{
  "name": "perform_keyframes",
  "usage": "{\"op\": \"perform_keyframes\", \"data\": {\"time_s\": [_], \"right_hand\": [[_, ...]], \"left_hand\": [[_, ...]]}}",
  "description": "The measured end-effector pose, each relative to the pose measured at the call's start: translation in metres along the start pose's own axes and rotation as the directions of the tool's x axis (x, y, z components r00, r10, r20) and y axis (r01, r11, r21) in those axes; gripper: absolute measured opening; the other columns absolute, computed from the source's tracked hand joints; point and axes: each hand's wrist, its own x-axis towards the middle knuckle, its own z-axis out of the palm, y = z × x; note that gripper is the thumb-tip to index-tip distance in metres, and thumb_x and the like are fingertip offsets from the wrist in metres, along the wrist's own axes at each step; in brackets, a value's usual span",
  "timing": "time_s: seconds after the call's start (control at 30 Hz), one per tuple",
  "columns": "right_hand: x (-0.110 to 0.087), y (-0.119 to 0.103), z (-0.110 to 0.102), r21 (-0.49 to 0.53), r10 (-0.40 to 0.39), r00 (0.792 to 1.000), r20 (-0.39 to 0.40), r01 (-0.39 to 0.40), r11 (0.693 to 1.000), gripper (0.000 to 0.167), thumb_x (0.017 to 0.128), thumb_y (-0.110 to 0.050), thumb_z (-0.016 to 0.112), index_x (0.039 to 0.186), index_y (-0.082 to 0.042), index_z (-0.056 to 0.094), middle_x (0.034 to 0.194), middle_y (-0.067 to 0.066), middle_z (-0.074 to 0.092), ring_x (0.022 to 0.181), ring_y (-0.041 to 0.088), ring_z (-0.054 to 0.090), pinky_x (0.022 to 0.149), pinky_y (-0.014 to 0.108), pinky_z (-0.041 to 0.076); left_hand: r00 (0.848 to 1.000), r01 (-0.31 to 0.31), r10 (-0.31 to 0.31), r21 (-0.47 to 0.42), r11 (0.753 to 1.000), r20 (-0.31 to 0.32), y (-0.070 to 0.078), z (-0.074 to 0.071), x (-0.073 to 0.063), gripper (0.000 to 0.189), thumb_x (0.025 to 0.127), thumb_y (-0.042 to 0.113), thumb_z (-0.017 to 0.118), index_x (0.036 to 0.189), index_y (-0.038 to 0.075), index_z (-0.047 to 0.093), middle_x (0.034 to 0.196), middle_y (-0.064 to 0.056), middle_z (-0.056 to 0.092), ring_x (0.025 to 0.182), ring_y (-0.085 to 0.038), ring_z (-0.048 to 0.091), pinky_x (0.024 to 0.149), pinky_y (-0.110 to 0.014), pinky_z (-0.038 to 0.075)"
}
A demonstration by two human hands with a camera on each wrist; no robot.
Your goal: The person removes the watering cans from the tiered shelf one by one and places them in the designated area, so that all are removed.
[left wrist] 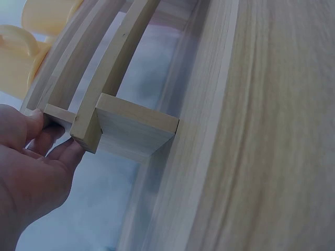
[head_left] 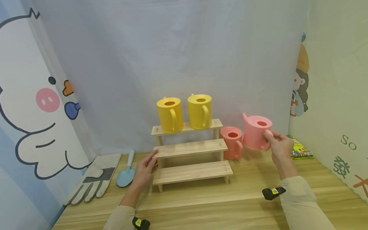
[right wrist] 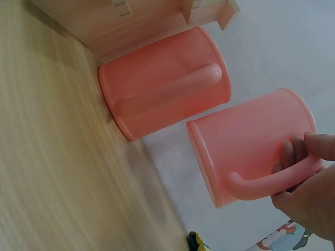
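My right hand [head_left: 281,145] grips the handle of a pink watering can [head_left: 254,132], held up off the table with its spout to the left. In the right wrist view, the fingers curl round that can's handle [right wrist: 272,183]. A second pink watering can [head_left: 230,153] stands on the table just right of a three-step wooden shelf [head_left: 189,147]. On the top step are two yellow watering cans [head_left: 165,116], side by side. My left hand [head_left: 145,169] pinches the left end of the middle step [left wrist: 60,114] between thumb and fingers.
A light blue hand trowel [head_left: 125,177] and a pair of grey-white work gloves [head_left: 96,179] lie left of the shelf. Behind my right hand is a yellow-green packet [head_left: 302,150]. A pale curtain [head_left: 138,64] closes off the back, with printed cloths at both sides.
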Motion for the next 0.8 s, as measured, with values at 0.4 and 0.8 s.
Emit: {"op": "perform_keyframes", "data": {"time_s": [0.4,0.8], "right_hand": [[0.005,0.023,-0.005,-0.139,0.059,0.998,0.010,-0.057,0.989,0.055,0.088,-0.019,0.079,0.129,0.010,0.058,0.078,-0.011,0.060,0.074,-0.001,0.061,0.067,0.011,0.053],[0.011,0.039,-0.007,-0.140,0.072,0.997,0.020,-0.069,0.988,0.047,0.089,-0.018,0.078,0.125,0.007,0.061,0.073,-0.015,0.061,0.072,-0.003,0.060,0.069,0.012,0.054]], "left_hand": [[1.000,0.000,0.000,0.000,1.000,0.004,-0.001,-0.001,-0.001,0.043,0.109,0.008,0.043,0.151,0.002,0.042,0.151,-0.026,0.039,0.138,-0.035,0.039,0.108,-0.045,0.042],[1.000,0.000,0.000,-0.008,1.000,-0.002,-0.001,0.000,0.001,0.043,0.109,0.007,0.042,0.152,0.001,0.041,0.153,-0.025,0.037,0.138,-0.034,0.039,0.107,-0.044,0.042]]}}
